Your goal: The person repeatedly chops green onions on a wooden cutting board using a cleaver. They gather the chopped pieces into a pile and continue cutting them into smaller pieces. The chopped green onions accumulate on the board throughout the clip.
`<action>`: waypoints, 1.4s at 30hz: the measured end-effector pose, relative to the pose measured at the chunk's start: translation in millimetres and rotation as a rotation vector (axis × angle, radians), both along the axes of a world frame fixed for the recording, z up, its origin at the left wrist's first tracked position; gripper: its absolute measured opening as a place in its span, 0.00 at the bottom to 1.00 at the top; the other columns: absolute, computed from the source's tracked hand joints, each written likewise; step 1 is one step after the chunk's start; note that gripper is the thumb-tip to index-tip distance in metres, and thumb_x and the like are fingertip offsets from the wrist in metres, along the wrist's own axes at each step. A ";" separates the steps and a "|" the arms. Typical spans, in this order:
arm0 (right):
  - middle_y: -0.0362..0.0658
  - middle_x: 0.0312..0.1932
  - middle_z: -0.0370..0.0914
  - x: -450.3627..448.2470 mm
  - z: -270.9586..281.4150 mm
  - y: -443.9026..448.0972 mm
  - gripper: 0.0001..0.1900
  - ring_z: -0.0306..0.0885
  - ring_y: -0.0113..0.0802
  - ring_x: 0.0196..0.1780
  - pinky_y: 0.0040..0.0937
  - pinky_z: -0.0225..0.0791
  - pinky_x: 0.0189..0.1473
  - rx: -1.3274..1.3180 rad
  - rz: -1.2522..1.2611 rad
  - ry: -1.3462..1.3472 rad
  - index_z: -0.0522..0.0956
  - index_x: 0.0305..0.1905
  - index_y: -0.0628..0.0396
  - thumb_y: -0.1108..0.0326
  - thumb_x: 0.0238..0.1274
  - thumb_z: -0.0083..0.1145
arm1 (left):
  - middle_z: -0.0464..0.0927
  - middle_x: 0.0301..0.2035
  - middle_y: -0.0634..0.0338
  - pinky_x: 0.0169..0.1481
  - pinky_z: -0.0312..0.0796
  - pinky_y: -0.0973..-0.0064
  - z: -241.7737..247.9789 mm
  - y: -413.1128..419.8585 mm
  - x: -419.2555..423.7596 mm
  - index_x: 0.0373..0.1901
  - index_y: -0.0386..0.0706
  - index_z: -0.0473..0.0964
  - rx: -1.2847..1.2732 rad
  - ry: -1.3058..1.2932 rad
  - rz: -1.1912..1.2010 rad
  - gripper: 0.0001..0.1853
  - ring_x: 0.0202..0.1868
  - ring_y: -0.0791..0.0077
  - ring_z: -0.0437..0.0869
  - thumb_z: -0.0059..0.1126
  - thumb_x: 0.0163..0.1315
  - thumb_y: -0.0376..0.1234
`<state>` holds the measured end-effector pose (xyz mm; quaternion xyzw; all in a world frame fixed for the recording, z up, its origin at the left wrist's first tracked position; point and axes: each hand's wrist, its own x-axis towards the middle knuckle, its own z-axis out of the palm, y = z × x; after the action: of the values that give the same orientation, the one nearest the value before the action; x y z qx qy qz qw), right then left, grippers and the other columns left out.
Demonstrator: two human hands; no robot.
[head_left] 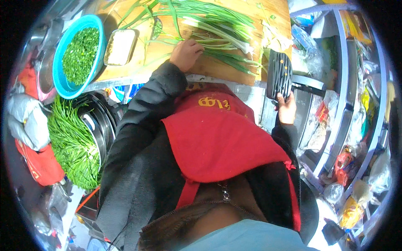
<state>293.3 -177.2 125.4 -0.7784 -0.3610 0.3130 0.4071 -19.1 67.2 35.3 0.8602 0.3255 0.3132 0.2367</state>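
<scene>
My left hand (187, 55), its fingers bent together, is over the wooden cutting board (201, 69) and pinches thin stalks of the scallions (220, 34). More scallions lie across the board beyond it, their white root ends towards the right. My right hand (285, 108) holds a cleaver (279, 73) with a black, light-streaked blade, off the board's right edge; its handle is mostly hidden by the hand. Left on the board stand a turquoise plastic bowl (101, 56) of chopped greens (81, 56) and a rectangular container (121, 47) with white contents.
A heap of long green leafy vegetables (73, 147) sits below the bowl, beside a dark round pan (102, 125). Trimmed pale leaves (274, 37) lie at the board's right edge. To the right, a metal rack (337, 103) holds plastic bags. A red apron (220, 141) covers my front.
</scene>
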 end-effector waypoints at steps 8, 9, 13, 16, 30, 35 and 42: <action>0.38 0.33 0.75 -16.0 -41.4 -47.4 0.13 0.69 0.20 0.26 0.19 0.63 0.19 -0.171 -0.221 0.104 0.68 0.53 0.58 0.72 0.66 0.53 | 0.78 0.35 0.58 0.44 0.73 0.61 5.4 23.4 -8.9 0.34 0.47 0.81 -0.006 0.166 -0.105 0.08 0.40 0.58 0.79 0.60 0.51 0.34; 0.38 0.33 0.75 -18.0 -40.0 -50.6 0.13 0.69 0.20 0.26 0.19 0.63 0.19 -0.166 -0.181 0.143 0.69 0.53 0.59 0.72 0.65 0.54 | 0.78 0.36 0.57 0.45 0.73 0.62 6.7 24.9 -12.6 0.35 0.47 0.81 -0.076 0.249 -0.126 0.09 0.41 0.58 0.79 0.60 0.51 0.34; 0.43 0.33 0.76 -23.0 -37.8 -53.9 0.15 0.73 0.24 0.26 0.22 0.67 0.21 -0.314 -0.200 -0.032 0.66 0.54 0.63 0.70 0.66 0.52 | 0.78 0.42 0.53 0.53 0.71 0.63 6.5 22.5 2.5 0.50 0.46 0.76 0.017 0.118 -0.065 0.22 0.47 0.55 0.78 0.65 0.52 0.41; 0.43 0.33 0.76 -19.4 -36.7 -53.2 0.16 0.73 0.25 0.25 0.22 0.68 0.22 -0.320 -0.187 -0.031 0.66 0.56 0.63 0.70 0.67 0.51 | 0.77 0.45 0.52 0.56 0.68 0.62 0.9 14.7 28.5 0.55 0.46 0.72 -0.105 0.210 -0.015 0.30 0.50 0.54 0.76 0.67 0.50 0.45; 0.47 0.32 0.79 -15.1 5.6 -12.7 0.10 0.76 0.28 0.23 0.27 0.71 0.26 -0.287 -0.133 0.068 0.68 0.49 0.61 0.72 0.66 0.49 | 0.76 0.38 0.60 0.49 0.68 0.64 -5.5 -11.4 73.7 0.42 0.48 0.77 0.134 0.237 -0.284 0.12 0.44 0.61 0.77 0.60 0.55 0.36; 0.45 0.30 0.78 6.4 -12.9 -25.6 0.07 0.74 0.26 0.22 0.26 0.68 0.23 -0.206 -0.053 0.149 0.69 0.45 0.61 0.72 0.66 0.48 | 0.77 0.34 0.57 0.45 0.68 0.64 -3.1 -9.1 67.9 0.37 0.43 0.76 0.063 0.203 -0.149 0.07 0.40 0.58 0.77 0.56 0.59 0.33; 0.47 0.31 0.78 19.7 -30.5 -23.6 0.12 0.74 0.28 0.22 0.28 0.69 0.24 -0.275 -0.042 0.079 0.68 0.51 0.62 0.69 0.66 0.49 | 0.77 0.31 0.57 0.43 0.69 0.65 2.2 -18.4 63.5 0.40 0.43 0.76 0.209 0.181 -0.078 0.09 0.37 0.59 0.78 0.58 0.57 0.32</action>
<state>313.0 -200.8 94.9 -0.8213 -0.2822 0.3814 0.3168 44.3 48.8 37.4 0.9169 0.2775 0.2569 0.1275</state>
